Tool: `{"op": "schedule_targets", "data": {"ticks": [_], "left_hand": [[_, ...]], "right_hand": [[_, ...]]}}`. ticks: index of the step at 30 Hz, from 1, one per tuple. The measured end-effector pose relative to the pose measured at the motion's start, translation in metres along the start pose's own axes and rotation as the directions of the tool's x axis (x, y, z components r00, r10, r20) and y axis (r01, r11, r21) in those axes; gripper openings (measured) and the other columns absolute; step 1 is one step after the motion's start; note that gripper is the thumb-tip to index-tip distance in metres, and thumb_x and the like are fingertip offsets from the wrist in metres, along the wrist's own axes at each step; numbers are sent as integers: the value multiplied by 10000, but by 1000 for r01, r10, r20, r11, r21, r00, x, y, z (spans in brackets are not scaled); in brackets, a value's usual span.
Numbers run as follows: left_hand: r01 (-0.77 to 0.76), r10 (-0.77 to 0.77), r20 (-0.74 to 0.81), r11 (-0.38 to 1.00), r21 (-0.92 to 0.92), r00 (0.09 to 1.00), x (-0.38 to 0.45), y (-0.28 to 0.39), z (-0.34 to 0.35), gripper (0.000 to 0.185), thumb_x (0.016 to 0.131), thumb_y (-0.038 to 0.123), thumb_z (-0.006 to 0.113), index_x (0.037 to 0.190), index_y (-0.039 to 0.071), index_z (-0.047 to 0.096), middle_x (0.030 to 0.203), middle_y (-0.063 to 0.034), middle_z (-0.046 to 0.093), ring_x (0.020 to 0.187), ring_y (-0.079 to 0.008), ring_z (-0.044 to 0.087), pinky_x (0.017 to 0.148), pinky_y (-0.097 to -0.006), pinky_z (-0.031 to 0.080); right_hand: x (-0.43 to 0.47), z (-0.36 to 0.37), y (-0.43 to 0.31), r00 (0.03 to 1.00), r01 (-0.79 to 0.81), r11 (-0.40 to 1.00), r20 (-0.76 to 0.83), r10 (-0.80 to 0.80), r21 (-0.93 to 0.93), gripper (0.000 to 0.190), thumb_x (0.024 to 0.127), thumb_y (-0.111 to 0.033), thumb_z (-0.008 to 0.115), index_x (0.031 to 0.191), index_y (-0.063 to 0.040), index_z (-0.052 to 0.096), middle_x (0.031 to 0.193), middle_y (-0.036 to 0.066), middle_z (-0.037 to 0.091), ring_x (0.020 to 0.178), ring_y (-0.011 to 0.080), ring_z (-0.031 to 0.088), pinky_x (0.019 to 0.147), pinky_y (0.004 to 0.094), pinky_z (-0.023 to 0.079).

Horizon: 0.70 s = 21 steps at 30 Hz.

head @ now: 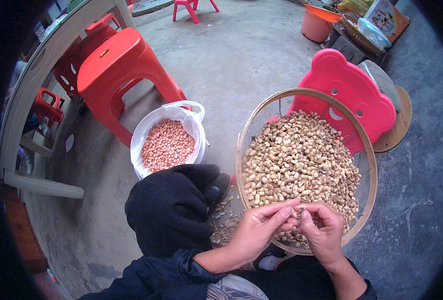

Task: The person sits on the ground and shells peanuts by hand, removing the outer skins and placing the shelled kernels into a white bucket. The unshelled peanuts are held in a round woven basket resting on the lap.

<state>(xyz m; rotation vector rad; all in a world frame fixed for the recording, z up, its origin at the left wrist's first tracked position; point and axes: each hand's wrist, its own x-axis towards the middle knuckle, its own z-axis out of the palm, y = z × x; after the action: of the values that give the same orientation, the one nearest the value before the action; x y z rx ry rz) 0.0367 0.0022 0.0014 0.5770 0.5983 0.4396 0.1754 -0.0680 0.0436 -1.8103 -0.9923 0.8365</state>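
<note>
My left hand (263,221) and my right hand (322,225) meet at the fingertips above the near side of a round, wood-rimmed mesh sieve (372,176). Pinched between them is a small peanut (301,212), dark shell showing on the right side; the fingers hide most of it. A heap of unshelled peanuts (300,161) fills much of the sieve. To the left, a white plastic bucket (136,150) lined with a clear plastic bag (197,125) holds shelled, pinkish peanut kernels (168,144).
A red plastic stool (111,63) stands behind the bucket. A pink bear-shaped chair back (351,82) rises behind the sieve. Broken shells (225,225) litter the floor beside my dark-clad knee (169,210). An orange bucket (317,26) stands far right, a pale table leg (43,183) at left.
</note>
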Motion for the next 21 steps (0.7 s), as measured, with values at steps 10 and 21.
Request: {"op": "schedule_targets", "data": {"ticks": [10, 21], "left_hand": [[137, -102, 112, 922, -363, 988, 2, 1, -1, 385, 993, 113, 464, 1341, -50, 460, 1315, -119, 535, 1183, -163, 528, 1028, -309, 435], [21, -21, 3, 978, -205, 1000, 1, 0, -2, 317, 974, 116, 519, 1260, -19, 547, 1033, -52, 641, 925, -123, 605, 846, -267, 495]], "right_hand": [[3, -3, 2, 835, 532, 725, 126, -536, -438, 214, 751, 57, 658, 949, -18, 687, 763, 84, 635, 598, 163, 585, 537, 265, 468], [7, -18, -4, 978, 142, 987, -146, -151, -74, 107, 859, 4, 597, 928, 2, 678, 754, 61, 653, 604, 105, 607, 561, 247, 495]]}}
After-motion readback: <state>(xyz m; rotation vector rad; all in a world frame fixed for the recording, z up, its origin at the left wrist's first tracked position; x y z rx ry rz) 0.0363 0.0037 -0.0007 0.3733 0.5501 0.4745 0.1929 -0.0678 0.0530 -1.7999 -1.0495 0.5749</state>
